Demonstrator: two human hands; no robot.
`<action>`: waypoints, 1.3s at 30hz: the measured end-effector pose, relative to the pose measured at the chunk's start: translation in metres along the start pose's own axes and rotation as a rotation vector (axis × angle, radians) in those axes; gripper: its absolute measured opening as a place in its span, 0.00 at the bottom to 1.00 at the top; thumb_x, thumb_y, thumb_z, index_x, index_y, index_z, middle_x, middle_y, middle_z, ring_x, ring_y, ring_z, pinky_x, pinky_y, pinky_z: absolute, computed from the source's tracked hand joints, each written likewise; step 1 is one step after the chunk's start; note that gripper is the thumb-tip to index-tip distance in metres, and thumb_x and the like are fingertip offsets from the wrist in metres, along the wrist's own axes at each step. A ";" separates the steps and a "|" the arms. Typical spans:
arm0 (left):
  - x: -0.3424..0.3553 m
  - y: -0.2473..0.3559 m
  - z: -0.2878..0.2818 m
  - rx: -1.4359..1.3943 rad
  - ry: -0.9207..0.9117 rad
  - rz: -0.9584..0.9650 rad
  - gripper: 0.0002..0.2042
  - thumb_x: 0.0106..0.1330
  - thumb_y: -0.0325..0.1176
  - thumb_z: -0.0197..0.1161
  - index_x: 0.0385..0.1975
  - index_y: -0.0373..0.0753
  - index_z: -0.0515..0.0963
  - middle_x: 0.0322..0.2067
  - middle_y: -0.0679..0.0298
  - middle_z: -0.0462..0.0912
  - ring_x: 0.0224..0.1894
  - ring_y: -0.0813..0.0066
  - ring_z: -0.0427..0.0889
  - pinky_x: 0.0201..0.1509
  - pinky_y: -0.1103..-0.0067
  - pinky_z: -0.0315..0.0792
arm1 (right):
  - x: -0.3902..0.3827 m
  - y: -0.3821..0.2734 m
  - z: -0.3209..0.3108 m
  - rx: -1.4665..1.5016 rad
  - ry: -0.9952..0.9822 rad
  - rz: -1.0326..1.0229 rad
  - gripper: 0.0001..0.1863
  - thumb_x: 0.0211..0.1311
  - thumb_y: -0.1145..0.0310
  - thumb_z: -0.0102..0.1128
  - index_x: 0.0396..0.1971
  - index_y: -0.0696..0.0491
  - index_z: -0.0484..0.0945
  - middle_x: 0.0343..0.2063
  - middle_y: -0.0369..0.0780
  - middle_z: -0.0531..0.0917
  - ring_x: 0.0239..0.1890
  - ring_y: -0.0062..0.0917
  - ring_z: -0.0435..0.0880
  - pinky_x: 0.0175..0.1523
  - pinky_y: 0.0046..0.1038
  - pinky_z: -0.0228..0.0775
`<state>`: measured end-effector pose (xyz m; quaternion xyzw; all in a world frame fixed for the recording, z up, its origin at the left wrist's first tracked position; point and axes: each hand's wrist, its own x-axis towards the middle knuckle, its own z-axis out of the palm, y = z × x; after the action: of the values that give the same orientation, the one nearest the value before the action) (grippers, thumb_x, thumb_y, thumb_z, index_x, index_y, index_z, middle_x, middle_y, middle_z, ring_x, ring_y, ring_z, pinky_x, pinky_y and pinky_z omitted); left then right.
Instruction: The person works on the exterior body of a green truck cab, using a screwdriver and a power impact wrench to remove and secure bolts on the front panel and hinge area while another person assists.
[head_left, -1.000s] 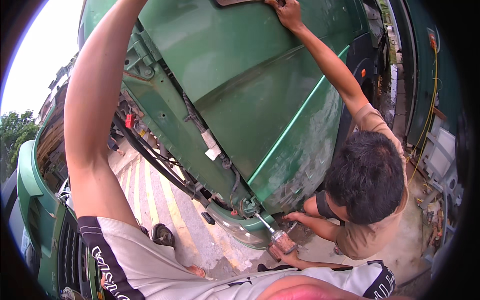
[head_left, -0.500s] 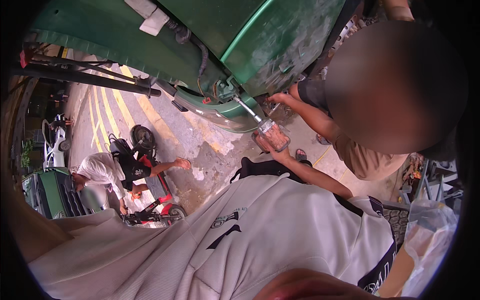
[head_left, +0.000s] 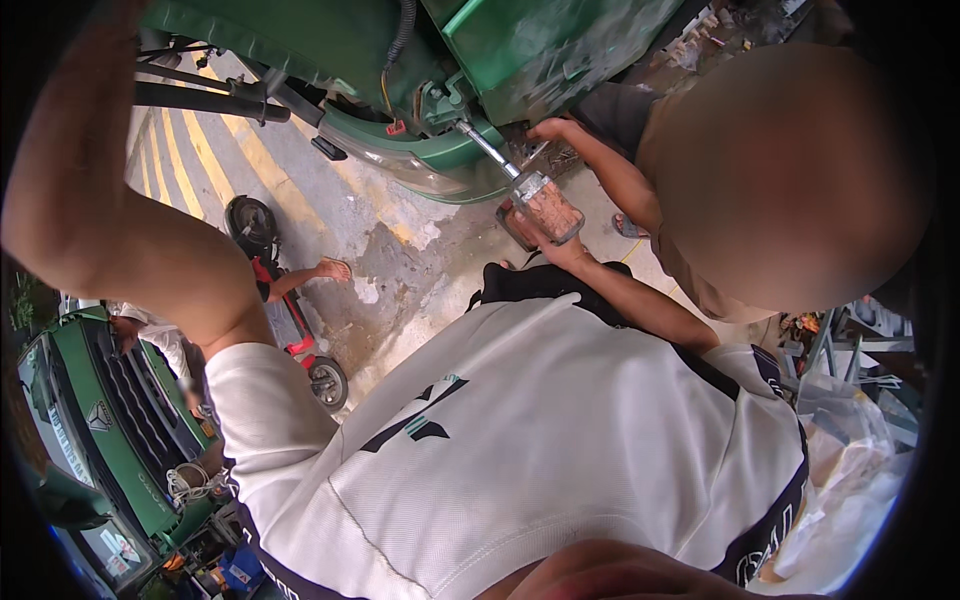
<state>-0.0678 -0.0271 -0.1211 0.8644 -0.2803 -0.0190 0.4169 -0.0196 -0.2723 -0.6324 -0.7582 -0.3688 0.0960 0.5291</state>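
Tool (head_left: pixel 550 210): in the low middle of the big green truck front, held up above the floor and tilted; its orange-pink body is scuffed, with a silver patch, and I cannot read any words on it
Rod (head_left: pixel 487 147): long and shiny, sticks out of the tool up to the left, its far end at the joint
Joint (head_left: pixel 440 105): green metal, at the low corner of the green panel (head_left: pixel 545 55)
Right hand (head_left: pixel 560 252): fingers curled round the near end of the tool, holding it
Left hand: past the edge of the view, so I cannot tell how wide it is or what it has; the left arm (head_left: pixel 130 235) is lifted up
Plug (head_left: pixel 396 128): small and red, on a thin wire, just left of the joint
Other person's hand (head_left: pixel 550 130): just right of the rod, near a thin shiny stick (head_left: pixel 537 155)
Shirt (head_left: pixel 560 420): pale, with a black and blue-green print on the chest and white letters on a dark side band
Scooter (head_left: pixel 283 300): red and black, on the floor (head_left: pixel 380 260) with yellow stripes, a bare foot beside it
Green truck (head_left: pixel 150 470): far left, with a badge on its dark grille and a pale strip of dark writing on the glass
Bag (head_left: pixel 845 430): see-through plastic, at the right
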 end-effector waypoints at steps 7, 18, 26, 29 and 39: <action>-0.096 -0.295 0.250 -0.790 0.369 -0.815 0.20 0.81 0.44 0.50 0.52 0.32 0.78 0.42 0.58 0.85 0.47 0.68 0.84 0.53 0.73 0.77 | -0.003 0.025 -0.003 -0.314 0.089 -0.323 0.19 0.63 0.65 0.67 0.54 0.49 0.82 0.52 0.42 0.84 0.55 0.42 0.82 0.61 0.41 0.74; -0.025 -0.343 0.314 -1.466 1.438 -0.482 0.11 0.79 0.39 0.54 0.47 0.37 0.73 0.42 0.56 0.81 0.41 0.61 0.83 0.49 0.67 0.79 | 0.001 0.006 -0.015 -0.525 0.009 -0.469 0.17 0.57 0.72 0.66 0.47 0.48 0.85 0.47 0.43 0.86 0.52 0.45 0.83 0.59 0.45 0.76; -0.023 -0.344 0.306 -1.732 1.444 -0.450 0.11 0.77 0.38 0.55 0.45 0.36 0.73 0.39 0.58 0.79 0.44 0.62 0.80 0.52 0.66 0.78 | 0.000 0.012 -0.008 -0.422 0.024 -0.421 0.12 0.60 0.75 0.65 0.44 0.50 0.86 0.44 0.44 0.87 0.48 0.44 0.85 0.57 0.45 0.78; -0.019 -0.354 0.301 -1.797 1.486 -0.437 0.11 0.78 0.37 0.55 0.44 0.34 0.73 0.40 0.55 0.80 0.43 0.61 0.80 0.51 0.65 0.78 | 0.002 0.005 -0.006 -0.393 0.075 -0.381 0.12 0.61 0.75 0.65 0.44 0.51 0.86 0.43 0.43 0.87 0.48 0.44 0.85 0.55 0.45 0.78; -0.013 -0.345 0.296 -1.764 1.541 -0.433 0.10 0.78 0.35 0.52 0.41 0.33 0.72 0.38 0.55 0.79 0.40 0.61 0.78 0.48 0.65 0.78 | 0.005 -0.009 -0.011 -0.419 0.087 -0.439 0.14 0.58 0.75 0.66 0.45 0.53 0.85 0.43 0.45 0.86 0.46 0.45 0.85 0.51 0.45 0.79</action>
<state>0.0037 -0.0598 -0.5693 0.0924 0.3058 0.2492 0.9143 -0.0140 -0.2761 -0.6190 -0.7565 -0.5125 -0.1312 0.3846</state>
